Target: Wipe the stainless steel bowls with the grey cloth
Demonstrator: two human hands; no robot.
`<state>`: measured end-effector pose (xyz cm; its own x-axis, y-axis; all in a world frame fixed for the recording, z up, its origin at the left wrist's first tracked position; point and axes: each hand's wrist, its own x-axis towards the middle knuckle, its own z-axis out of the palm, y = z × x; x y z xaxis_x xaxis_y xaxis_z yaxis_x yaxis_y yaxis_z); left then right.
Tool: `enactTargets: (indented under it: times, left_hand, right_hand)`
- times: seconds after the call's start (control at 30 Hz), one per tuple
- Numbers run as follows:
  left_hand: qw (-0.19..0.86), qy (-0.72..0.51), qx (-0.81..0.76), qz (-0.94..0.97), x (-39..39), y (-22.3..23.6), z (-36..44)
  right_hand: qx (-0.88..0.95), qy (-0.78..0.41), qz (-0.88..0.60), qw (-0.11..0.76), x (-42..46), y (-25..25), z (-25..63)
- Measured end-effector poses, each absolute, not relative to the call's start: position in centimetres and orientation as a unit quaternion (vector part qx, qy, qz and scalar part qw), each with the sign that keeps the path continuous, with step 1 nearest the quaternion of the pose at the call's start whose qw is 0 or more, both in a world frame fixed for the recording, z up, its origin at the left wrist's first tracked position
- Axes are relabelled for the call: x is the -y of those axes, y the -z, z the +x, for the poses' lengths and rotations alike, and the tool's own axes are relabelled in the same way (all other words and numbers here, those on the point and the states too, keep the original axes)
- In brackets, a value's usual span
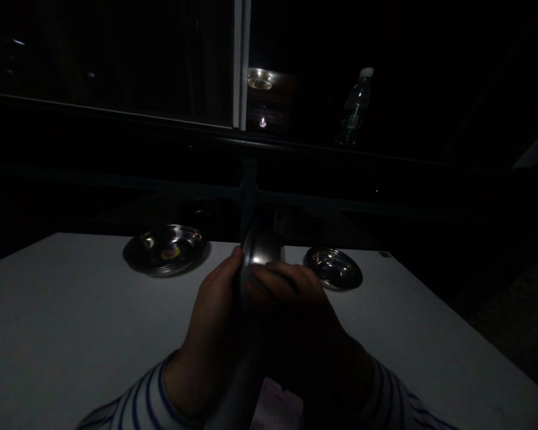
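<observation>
A shiny metal bowl (263, 246) is held up on its side above the near middle of the table, between my two hands. My left hand (213, 310) grips its left side, with the thumb up along the rim. My right hand (296, 298) has its fingers curled over the bowl's right, outer side. Dark shadow hides the lower part of the bowl and most of the fingertips. Below my hands lies a pale pink piece (278, 407), whose kind I cannot make out.
On the white table (94, 334), stacked metal dishes (165, 251) stand at the back left, the top one with a colourful sticker. A smaller metal dish (333, 269) stands at the back right. Beyond are a dark window frame (241, 65) and a plastic bottle (356, 107) on the ledge.
</observation>
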<state>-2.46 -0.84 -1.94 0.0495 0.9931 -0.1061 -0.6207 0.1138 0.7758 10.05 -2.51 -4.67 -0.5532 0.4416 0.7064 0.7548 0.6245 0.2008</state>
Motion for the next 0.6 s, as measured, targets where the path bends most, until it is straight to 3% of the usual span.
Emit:
enactTargets:
  times: [0.37,0.6]
  left_hand:
    - [0.617,-0.571,-0.364,0.402,1.1,2.2,-2.4]
    - [0.665,-0.568,-0.357,0.329,1.7,1.1,-2.3]
  right_hand:
    - [0.797,0.315,-0.38,0.349,2.1,4.0,10.7]
    - [0.824,0.282,-0.354,0.341,2.2,3.9,10.4]
